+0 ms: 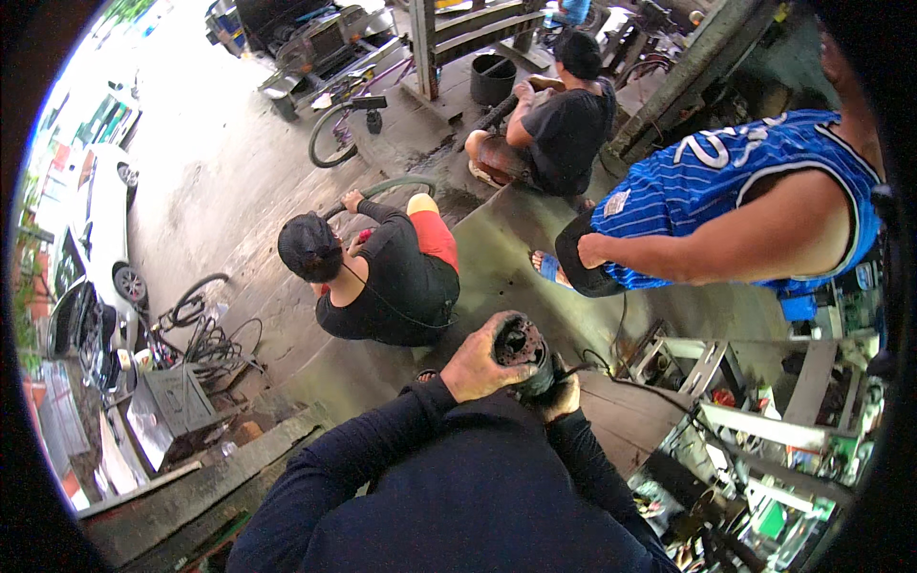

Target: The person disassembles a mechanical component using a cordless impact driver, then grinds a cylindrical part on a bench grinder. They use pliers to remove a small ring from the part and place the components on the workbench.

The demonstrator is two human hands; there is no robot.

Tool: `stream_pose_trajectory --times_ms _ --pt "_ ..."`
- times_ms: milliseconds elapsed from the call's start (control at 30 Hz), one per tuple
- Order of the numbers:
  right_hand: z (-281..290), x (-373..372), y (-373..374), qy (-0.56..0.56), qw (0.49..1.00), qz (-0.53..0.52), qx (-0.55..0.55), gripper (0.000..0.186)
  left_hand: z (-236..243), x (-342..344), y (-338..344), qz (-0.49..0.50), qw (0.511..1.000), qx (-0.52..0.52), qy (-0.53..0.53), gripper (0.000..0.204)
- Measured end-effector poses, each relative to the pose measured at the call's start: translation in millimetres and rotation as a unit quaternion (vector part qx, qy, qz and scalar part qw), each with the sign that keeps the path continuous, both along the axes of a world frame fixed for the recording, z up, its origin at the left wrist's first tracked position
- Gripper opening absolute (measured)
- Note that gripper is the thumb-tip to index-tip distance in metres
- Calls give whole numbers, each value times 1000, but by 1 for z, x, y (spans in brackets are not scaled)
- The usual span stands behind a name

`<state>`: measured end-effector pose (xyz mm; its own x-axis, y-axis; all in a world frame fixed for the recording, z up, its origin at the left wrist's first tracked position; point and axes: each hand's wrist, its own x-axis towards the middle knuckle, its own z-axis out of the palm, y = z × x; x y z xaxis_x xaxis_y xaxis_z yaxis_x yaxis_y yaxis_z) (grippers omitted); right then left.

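Close in front of my chest I hold a dark, greasy cylindrical part (520, 342), its rusty end with several holes facing up. My left hand (475, 363) is wrapped round its near left side, fingers blackened with grime. On the right side, lower down, my right hand (564, 395) grips the same part, with most of its fingers hidden behind it. A black cable (626, 378) runs off to the right from beside my right hand; whether it joins the part I cannot tell.
A crouching person (392, 272) in a cap works at a bicycle tyre (396, 183) just ahead. Another crouches beyond, near a black bucket (493, 80). At right stands a person in a blue jersey (707, 205). Cluttered metal frames (764, 420) lie lower right; a metal box (177, 411) stands left.
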<state>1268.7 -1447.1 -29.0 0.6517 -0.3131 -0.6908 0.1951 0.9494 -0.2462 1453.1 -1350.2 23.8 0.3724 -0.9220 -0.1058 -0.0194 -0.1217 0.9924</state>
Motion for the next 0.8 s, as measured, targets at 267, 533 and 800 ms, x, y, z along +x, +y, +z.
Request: stream_pose_trajectory --times_ms 267,533,800 --pt "-8 75 -110 -126 964 208 -107 54 9 23 -51 215 974 -52 53 74" --pt "5 226 -166 -106 528 434 -723 50 6 96 -90 384 921 -52 -32 71" --pt "2 308 -217 -184 912 366 27 59 -7 168 -134 408 911 -22 -60 72"
